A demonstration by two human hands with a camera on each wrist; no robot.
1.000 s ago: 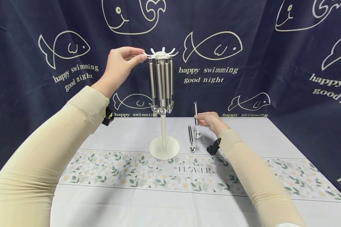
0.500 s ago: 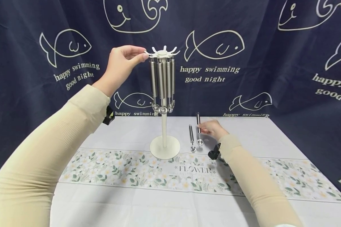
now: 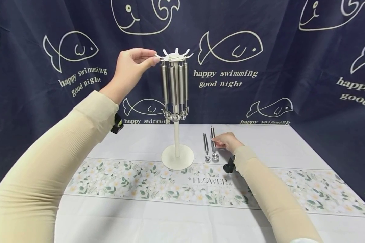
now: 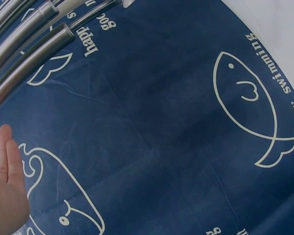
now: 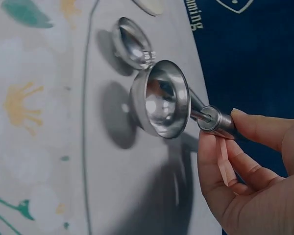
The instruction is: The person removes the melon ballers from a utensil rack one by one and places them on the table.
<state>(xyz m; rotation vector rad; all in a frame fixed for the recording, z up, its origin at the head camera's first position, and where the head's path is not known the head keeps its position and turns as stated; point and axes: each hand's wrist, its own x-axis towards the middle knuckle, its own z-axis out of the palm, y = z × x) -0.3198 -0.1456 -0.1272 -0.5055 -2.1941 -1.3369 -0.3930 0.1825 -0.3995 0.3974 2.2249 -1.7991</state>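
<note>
A white utensil rack (image 3: 176, 135) with a round base and a ring of upturned hooks stands mid-table in the head view. My left hand (image 3: 133, 64) pinches the tip of one hook at its left. Several steel melon ballers (image 3: 172, 87) hang from the hooks, bowls down. At the right, my right hand (image 3: 226, 141) grips a melon baller (image 5: 161, 100) by its handle between thumb and fingers, its bowl low over the cloth. Just left of it a smaller melon baller (image 3: 207, 150) lies on the table.
A white tablecloth (image 3: 134, 219) carries a flower-printed band (image 3: 134, 182) across the middle. Behind the table hangs a dark blue curtain (image 3: 225, 20) with fish drawings.
My right hand has lowered the melon baller toward the table, beside the smaller one. My left hand keeps its hold on the rack's hook.
</note>
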